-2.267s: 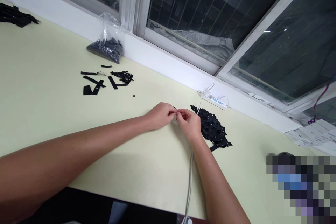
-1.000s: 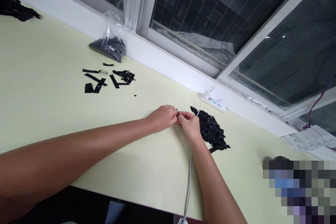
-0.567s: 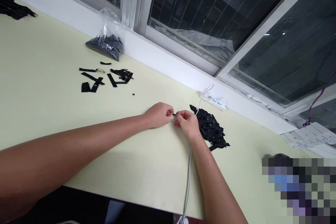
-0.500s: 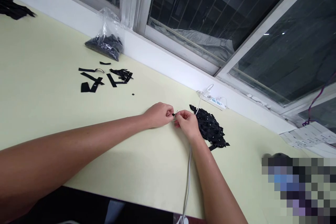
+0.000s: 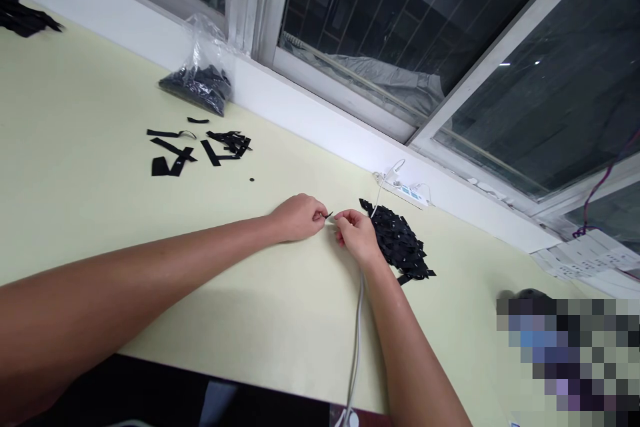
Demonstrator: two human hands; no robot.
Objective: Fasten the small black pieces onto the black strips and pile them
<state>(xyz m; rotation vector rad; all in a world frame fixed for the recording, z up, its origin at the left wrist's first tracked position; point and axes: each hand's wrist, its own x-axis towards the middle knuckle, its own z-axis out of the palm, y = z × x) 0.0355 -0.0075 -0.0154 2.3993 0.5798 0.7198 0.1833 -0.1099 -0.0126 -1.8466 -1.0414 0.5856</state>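
Observation:
My left hand (image 5: 299, 216) and my right hand (image 5: 355, 235) rest close together on the pale yellow table (image 5: 100, 213), both with fingers pinched. A tiny black piece (image 5: 329, 215) sticks out from my left fingertips, just short of my right thumb. Whether my right fingers hold anything is hidden. Right behind my right hand lies a heap of small black pieces (image 5: 400, 243).
Black strips (image 5: 193, 150) lie scattered at the left, with a clear bag of dark parts (image 5: 200, 83) by the window sill. A white power strip (image 5: 407, 192) sits at the wall; its cable (image 5: 357, 333) runs under my right wrist to the table's front edge.
My two hands have drawn slightly apart; the small black piece now stays with my left fingertips. The view shifted a little.

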